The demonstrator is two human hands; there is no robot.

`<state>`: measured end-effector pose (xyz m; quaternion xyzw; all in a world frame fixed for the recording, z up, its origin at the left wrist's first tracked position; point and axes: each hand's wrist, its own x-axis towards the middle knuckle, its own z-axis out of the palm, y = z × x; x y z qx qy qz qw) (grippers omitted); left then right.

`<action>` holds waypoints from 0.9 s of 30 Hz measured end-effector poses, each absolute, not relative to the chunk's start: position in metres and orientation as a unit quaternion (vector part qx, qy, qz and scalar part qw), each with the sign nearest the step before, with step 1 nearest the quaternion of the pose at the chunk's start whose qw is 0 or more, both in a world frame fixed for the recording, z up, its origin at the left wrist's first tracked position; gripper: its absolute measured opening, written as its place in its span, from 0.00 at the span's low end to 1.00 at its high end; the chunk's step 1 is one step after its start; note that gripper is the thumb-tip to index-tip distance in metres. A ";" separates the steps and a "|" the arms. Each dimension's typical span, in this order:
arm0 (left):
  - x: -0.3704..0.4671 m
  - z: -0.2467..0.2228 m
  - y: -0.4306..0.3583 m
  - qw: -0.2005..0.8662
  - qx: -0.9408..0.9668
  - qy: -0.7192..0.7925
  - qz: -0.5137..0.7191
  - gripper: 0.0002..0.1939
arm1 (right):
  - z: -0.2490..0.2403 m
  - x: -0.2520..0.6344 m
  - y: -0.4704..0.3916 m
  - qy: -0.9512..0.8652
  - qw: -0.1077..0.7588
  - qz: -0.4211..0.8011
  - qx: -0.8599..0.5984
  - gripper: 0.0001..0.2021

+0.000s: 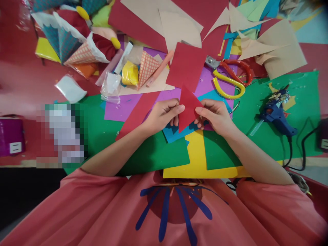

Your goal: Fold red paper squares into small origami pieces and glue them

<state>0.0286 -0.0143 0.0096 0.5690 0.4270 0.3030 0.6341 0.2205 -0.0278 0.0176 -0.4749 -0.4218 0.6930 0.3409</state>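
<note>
Between both hands is a small piece of red paper [189, 108], pointed at its top and bottom. My left hand [167, 114] pinches its left edge, thumb on top. On the opposite side my right hand [214, 114] grips the right corner between thumb and fingers. Just beyond lies a flat red rectangular sheet [186, 66], which the held piece's tip overlaps in view. Scissors [229, 73] with one red and one yellow handle rest to the right of that sheet. Under the hands are blue paper [170, 134] and a yellow sheet [197, 147].
A blue glue gun [278, 116] lies on the green sheet [303, 99] at right, its cord running toward me. Paper cones [68, 39], a yellow packet [130, 73] and a white packet [71, 89] sit at left. Beige paper scraps [279, 51] spread across the back.
</note>
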 end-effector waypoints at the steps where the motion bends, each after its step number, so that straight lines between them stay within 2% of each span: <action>1: 0.029 0.010 -0.014 0.630 0.562 0.435 0.312 0.24 | 0.017 0.221 -0.028 -0.416 0.355 0.690 -0.474 0.17; 6: 0.029 0.008 -0.013 0.607 0.565 0.444 0.340 0.24 | 0.014 0.220 -0.029 -0.417 0.382 0.665 -0.488 0.16; 11: 0.029 0.004 -0.011 0.522 0.595 0.467 0.394 0.18 | 0.013 0.220 -0.027 -0.420 0.382 0.659 -0.494 0.18; 13: 0.029 0.002 -0.010 0.496 0.599 0.465 0.423 0.19 | 0.013 0.220 -0.027 -0.427 0.379 0.655 -0.495 0.19; 16: 0.028 0.001 -0.010 0.492 0.602 0.446 0.444 0.19 | 0.013 0.220 -0.026 -0.439 0.378 0.645 -0.498 0.20; 21: 0.026 -0.001 -0.012 0.507 0.613 0.404 0.451 0.13 | 0.013 0.220 -0.027 -0.456 0.388 0.612 -0.516 0.20; 27: 0.023 -0.001 -0.012 0.477 0.627 0.434 0.437 0.20 | 0.011 0.221 -0.026 -0.423 0.433 0.608 -0.514 0.19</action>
